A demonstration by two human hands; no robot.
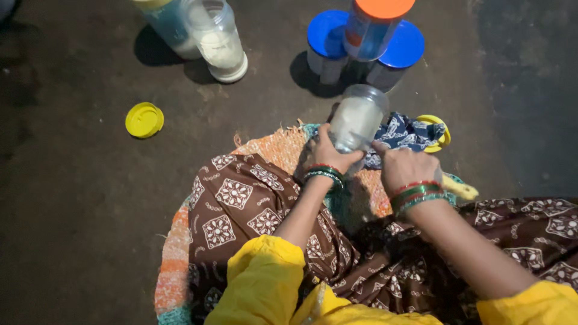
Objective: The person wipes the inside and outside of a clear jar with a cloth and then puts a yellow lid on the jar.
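Observation:
Both my hands hold a clear plastic jar (356, 118), lidless and part full of a white powder, tilted away from me above my lap. My left hand (328, 153) grips its lower left side. My right hand (404, 167) is closed against its right side, next to a blue patterned cloth (402, 133). A yellow lid (438, 129) lies on that cloth just right of the jar. Red and green bangles sit on both wrists.
On the dark floor ahead stand two blue-lidded jars (327, 42) with an orange-lidded jar (373, 27) on top. At the back left are an open clear jar of white powder (218, 42) and another jar (168, 24). A loose yellow lid (144, 120) lies left. I sit on a woven mat (174, 253).

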